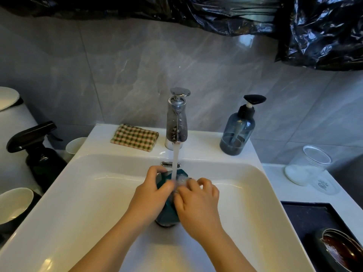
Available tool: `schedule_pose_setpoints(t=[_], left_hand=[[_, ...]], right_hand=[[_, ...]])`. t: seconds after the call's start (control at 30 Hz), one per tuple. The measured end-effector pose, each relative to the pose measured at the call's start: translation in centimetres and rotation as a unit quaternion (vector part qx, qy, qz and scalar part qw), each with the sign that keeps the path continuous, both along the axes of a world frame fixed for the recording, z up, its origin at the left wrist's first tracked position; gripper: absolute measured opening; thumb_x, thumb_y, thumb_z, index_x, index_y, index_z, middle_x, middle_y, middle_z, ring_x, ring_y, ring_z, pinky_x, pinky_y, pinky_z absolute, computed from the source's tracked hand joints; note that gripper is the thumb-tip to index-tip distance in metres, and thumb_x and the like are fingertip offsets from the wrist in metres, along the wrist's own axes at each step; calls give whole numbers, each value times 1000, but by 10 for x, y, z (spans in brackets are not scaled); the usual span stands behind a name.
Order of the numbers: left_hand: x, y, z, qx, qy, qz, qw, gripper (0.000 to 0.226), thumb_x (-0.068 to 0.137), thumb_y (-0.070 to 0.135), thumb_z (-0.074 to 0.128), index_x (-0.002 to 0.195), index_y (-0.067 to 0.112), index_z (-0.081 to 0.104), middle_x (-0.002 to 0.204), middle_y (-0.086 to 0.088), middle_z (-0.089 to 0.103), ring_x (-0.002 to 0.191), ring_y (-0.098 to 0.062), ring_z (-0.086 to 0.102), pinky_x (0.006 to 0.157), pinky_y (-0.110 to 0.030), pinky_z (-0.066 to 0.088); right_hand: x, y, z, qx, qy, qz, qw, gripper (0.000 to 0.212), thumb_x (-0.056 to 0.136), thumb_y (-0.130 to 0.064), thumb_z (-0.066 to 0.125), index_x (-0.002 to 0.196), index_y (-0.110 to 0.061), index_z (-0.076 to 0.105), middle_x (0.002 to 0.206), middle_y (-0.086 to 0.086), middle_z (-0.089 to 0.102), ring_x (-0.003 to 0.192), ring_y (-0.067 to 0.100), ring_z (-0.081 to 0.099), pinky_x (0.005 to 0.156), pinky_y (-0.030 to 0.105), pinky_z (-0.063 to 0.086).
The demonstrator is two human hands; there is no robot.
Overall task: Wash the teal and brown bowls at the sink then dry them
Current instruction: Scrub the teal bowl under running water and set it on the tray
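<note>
Gripping the glossy teal bowl (167, 212), left hand (155, 190) and right hand (197, 203) hold it tipped, foamy, under the tap (176, 122).

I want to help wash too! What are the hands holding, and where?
The teal bowl: the left hand grips its rim, the right hand curls over its foamy edge.

We note a home washroom: white ceramic sink (88, 193) against grey marble-look wall tiles (127, 71), chrome tap (176, 122) running, pump soap bottle (237, 132) and folded checked cloth (134, 137) on its ledge, dark spray bottle (39, 154) alongside.
</note>
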State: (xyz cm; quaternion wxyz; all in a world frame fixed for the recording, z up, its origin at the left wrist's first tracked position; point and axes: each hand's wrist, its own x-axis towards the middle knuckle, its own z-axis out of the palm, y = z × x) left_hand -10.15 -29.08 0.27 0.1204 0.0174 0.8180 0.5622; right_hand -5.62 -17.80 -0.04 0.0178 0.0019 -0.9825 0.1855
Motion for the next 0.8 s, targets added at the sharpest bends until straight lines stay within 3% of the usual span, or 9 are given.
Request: schedule_pose_setpoints(t=[0.07,0.17,0.27,0.33,0.4,0.47,0.57,0.7,0.8], left_hand=[[-2,-2,-2,8,-5,22,1000,22,89,24,54,108,30,46,86,0,63,78,-17,60,64,-31,49],[-3,-2,-2,15,-36,43,998,18,90,25,53,107,28,46,86,-6,63,79,-24,62,67,-37,51],[-2,-1,-2,17,-61,31,997,19,89,23,51,106,29,45,88,-5,60,79,-23,60,65,-38,51],[-2,-2,-1,10,-56,26,998,21,89,21,51,107,30,43,89,-2,58,78,-21,59,56,-30,47],[-3,-4,-1,26,-58,33,997,23,88,17,51,105,31,43,93,-3,58,81,-22,59,57,-30,48],[-5,-3,0,104,-100,59,988,22,88,13,49,100,31,45,98,-10,60,85,-26,60,59,-32,49],[-6,-1,-2,235,-204,88,946,19,88,8,44,99,23,47,105,-15,58,88,-28,57,64,-35,51],[-8,-4,-14,292,-284,69,911,41,82,15,45,123,11,49,122,-20,60,103,-35,59,66,-39,55],[-7,-3,-14,260,-264,37,928,42,81,19,46,122,11,47,120,-21,60,99,-33,59,68,-38,53]], right_hand=[[2,0,2,-96,-74,29,992,40,97,-38,24,80,-28,59,87,-12,56,103,13,41,101,35,19],[1,4,6,-160,-83,36,983,40,99,-32,33,60,-30,43,62,-12,47,71,4,47,102,36,28],[-4,14,3,-222,4,-118,968,28,98,-36,33,83,-27,55,72,-8,55,78,15,58,90,42,48],[-3,25,3,-313,94,-239,915,26,98,-36,35,88,-23,54,73,-5,56,78,23,61,75,49,55],[-2,34,5,-359,123,-311,871,25,98,-35,34,87,-21,52,76,-4,53,79,22,59,72,51,56],[-5,35,0,-456,51,-349,817,27,99,-33,34,90,-18,54,87,2,56,82,20,57,77,47,55],[-9,27,-7,-611,-89,-329,715,36,96,-42,39,119,-17,53,116,10,60,106,29,58,88,44,52],[-7,26,-9,-648,-110,-259,708,33,83,-38,64,108,-20,53,106,13,68,98,32,66,63,35,58],[-5,26,-13,-655,-140,-254,697,34,80,-26,67,110,-21,53,105,13,68,90,26,66,64,34,58]])
